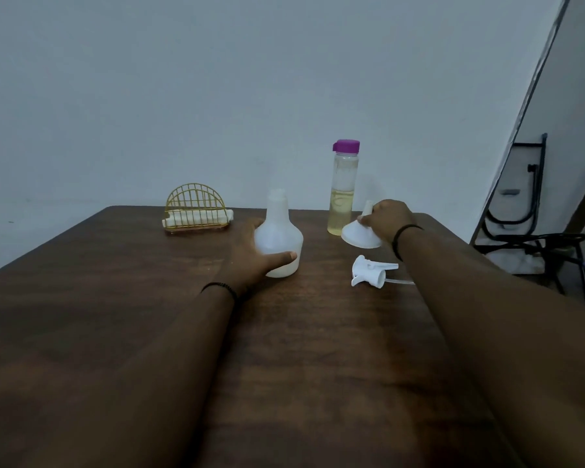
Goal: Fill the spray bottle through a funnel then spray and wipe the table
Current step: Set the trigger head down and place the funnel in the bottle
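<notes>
A person's two bare forearms reach across a dark wooden surface. The left hand wraps around the base of an uncapped white spray bottle, standing upright near the far edge. The right hand grips a white funnel, tilted, spout up. A trigger sprayer head lies just nearer. A purple-capped bottle of yellowish liquid stands behind the funnel. A gold wire holder sits toward the far left corner.
</notes>
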